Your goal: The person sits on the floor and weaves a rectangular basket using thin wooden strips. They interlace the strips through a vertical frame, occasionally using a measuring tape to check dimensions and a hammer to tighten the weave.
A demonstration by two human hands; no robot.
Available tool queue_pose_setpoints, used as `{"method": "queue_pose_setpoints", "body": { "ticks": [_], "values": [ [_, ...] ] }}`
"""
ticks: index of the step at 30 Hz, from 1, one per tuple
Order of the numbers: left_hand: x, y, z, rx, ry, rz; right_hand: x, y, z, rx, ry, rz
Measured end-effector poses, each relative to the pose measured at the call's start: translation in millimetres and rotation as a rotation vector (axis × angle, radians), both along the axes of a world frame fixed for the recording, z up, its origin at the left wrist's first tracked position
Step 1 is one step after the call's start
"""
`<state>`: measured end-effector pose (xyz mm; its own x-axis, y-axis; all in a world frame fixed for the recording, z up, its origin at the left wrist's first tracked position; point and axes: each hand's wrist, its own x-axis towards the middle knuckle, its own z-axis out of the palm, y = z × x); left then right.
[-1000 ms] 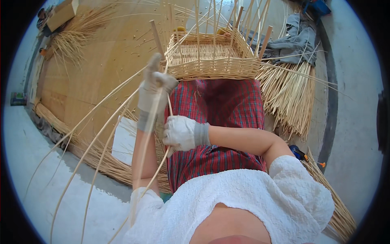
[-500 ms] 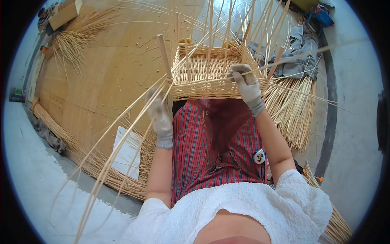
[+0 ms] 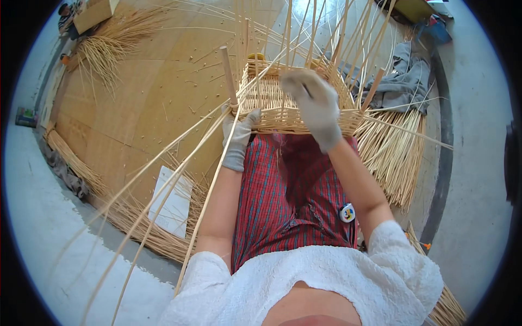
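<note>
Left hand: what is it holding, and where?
The left hand grips the long weaving strands where they meet the near left corner of the wicker basket.

A person in a white top and red plaid skirt weaves a rectangular wicker basket (image 3: pixel 283 106) on a wooden floor (image 3: pixel 147 92). The gloved left hand (image 3: pixel 239 136) grips long cane strands (image 3: pixel 179 163) at the basket's left corner; the gloved right hand (image 3: pixel 315 106) hovers above its near rim.
</note>
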<state>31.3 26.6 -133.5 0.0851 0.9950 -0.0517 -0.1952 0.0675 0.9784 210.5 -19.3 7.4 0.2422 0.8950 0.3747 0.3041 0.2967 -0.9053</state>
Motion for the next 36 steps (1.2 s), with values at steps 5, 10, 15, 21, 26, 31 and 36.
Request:
{"method": "queue_pose_setpoints", "body": {
  "ticks": [5,10,15,21,26,31,36],
  "values": [
    [6,16,-19,-0.191,-0.114,0.103,-19,139,13,-0.023,-0.602,-0.237],
    [9,18,-17,-0.305,-0.228,0.087,5,101,-7,0.058,-0.430,-0.156],
    [16,20,-43,-0.119,-0.270,0.246,70,-55,-130,0.031,0.473,-0.251],
    [12,-36,-46,0.163,-0.201,0.213,93,-51,-129,-0.105,0.643,-0.279],
    [69,-14,29,0.209,0.479,-0.235,89,-53,-126,-0.102,0.567,-0.201],
    [86,-4,40,-0.212,0.305,-0.307,67,43,-21,0.180,-0.359,-0.207],
    [63,11,6,-0.050,0.310,-0.328,80,7,-34,0.024,0.165,-0.022]
  ]
}}
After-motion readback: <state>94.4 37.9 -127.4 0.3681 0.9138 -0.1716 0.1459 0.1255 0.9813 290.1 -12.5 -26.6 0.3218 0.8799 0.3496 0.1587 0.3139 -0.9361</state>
